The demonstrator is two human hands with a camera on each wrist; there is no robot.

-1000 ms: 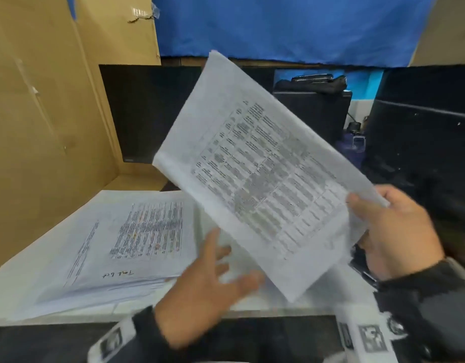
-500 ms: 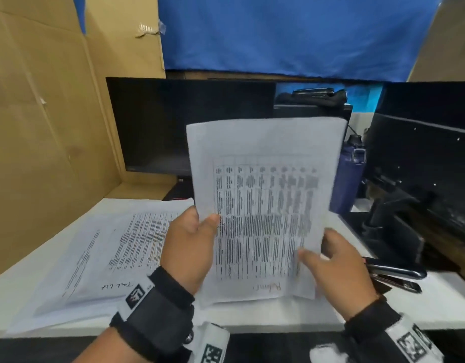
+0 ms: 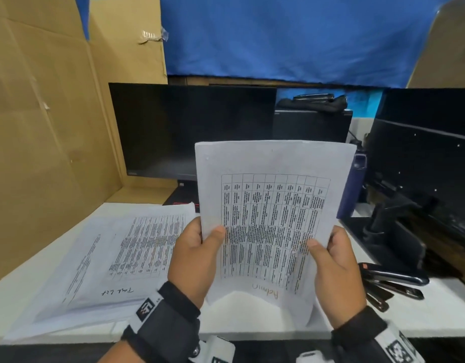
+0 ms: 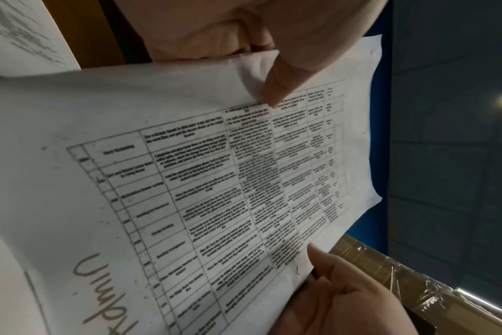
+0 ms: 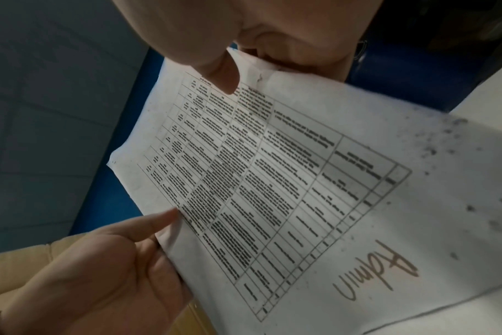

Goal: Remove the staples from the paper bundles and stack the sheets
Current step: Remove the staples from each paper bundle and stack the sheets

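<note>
Both hands: left hand, right hand pinch paper bundle side edges; thin, floppy, bottom curling; support both sides.

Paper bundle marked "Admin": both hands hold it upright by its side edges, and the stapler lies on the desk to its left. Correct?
Not quite. The stapler lies on the desk to the right of the paper bundle, beside the right hand; the head view shows it. The left hand does hold the other side edge.
</note>
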